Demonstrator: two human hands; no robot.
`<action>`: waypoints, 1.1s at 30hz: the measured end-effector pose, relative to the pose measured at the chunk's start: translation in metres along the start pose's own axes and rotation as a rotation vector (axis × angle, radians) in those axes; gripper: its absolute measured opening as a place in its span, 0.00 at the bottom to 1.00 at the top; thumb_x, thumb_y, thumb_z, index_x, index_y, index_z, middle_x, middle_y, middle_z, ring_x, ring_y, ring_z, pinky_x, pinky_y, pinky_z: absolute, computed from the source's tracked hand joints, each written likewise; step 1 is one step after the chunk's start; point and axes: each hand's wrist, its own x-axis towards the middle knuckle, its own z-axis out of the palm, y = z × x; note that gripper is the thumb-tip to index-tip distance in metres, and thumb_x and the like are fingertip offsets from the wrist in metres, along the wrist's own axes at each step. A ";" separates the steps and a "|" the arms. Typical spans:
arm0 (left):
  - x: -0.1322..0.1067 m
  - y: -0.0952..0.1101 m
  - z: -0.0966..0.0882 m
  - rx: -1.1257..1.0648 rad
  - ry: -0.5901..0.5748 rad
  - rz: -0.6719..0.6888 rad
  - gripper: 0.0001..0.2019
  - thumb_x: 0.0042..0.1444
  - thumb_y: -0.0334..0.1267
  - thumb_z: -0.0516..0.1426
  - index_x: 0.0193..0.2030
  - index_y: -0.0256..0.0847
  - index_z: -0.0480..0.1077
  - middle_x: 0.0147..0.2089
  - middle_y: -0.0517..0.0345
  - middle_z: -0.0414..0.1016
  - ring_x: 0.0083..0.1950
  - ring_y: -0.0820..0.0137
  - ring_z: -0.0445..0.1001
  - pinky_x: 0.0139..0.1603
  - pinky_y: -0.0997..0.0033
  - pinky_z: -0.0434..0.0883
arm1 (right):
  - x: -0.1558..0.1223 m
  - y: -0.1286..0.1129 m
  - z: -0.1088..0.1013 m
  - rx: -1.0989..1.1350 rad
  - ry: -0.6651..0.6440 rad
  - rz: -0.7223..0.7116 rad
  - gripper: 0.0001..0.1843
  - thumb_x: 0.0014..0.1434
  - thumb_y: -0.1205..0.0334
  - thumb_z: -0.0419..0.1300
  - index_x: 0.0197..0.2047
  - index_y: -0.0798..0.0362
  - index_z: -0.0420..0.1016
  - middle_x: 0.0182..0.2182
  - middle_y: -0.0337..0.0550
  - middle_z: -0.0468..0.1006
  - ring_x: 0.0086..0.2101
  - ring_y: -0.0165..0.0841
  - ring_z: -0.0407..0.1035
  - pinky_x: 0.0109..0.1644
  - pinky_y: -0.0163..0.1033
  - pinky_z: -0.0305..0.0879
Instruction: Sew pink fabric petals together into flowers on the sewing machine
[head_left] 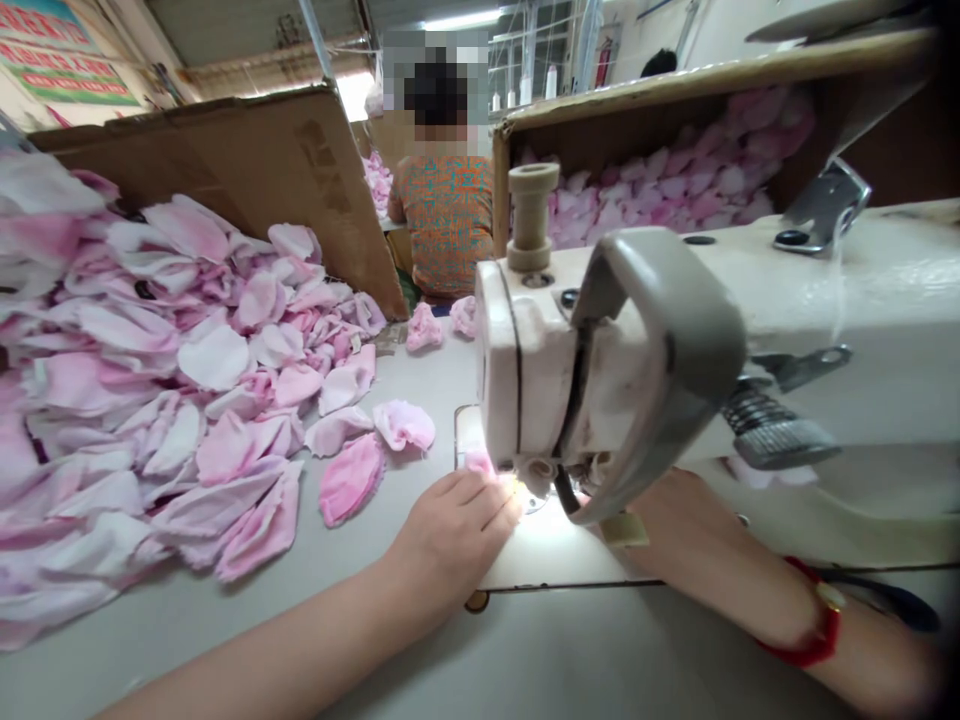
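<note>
My left hand [454, 530] presses its fingertips onto a pink fabric piece [480, 463], which lies under the presser foot [536, 477] of a cream industrial sewing machine [540, 370]. A lit white needle plate area [540, 545] lies below the machine head. My right hand [660, 505] sits to the right of the head, partly hidden behind its grey curved guard [660, 370], and I cannot see what its fingers touch. A red bracelet [806, 620] circles that wrist. Loose pink-and-white fabric pieces [150, 370] lie heaped on the table left of my left hand.
A thread spool [531, 215] stands on top of the machine. Cardboard box walls [225, 170] rise behind the heap, and an open box [660, 170] holds pink pieces. A co-worker in a patterned top [442, 225] sits beyond, facing away.
</note>
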 end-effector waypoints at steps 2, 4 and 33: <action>-0.001 0.002 -0.003 0.004 0.001 0.026 0.11 0.58 0.28 0.46 0.46 0.35 0.63 0.41 0.53 0.67 0.44 0.68 0.64 0.45 0.67 0.64 | -0.002 -0.001 -0.003 0.025 -0.027 0.007 0.13 0.56 0.61 0.45 0.30 0.49 0.70 0.27 0.43 0.75 0.29 0.36 0.69 0.30 0.38 0.57; -0.001 0.003 -0.007 -0.024 -0.028 0.032 0.11 0.57 0.28 0.47 0.46 0.34 0.62 0.43 0.52 0.67 0.43 0.67 0.64 0.43 0.68 0.65 | -0.003 -0.003 -0.004 0.040 -0.051 0.015 0.13 0.56 0.62 0.45 0.30 0.49 0.69 0.27 0.42 0.75 0.30 0.36 0.69 0.31 0.39 0.58; 0.002 0.006 0.014 0.027 0.142 -0.068 0.09 0.59 0.27 0.44 0.40 0.37 0.64 0.35 0.55 0.66 0.39 0.70 0.64 0.42 0.70 0.62 | 0.004 -0.002 -0.014 -0.043 -0.026 0.105 0.13 0.53 0.61 0.47 0.26 0.50 0.71 0.24 0.43 0.75 0.28 0.37 0.69 0.29 0.39 0.58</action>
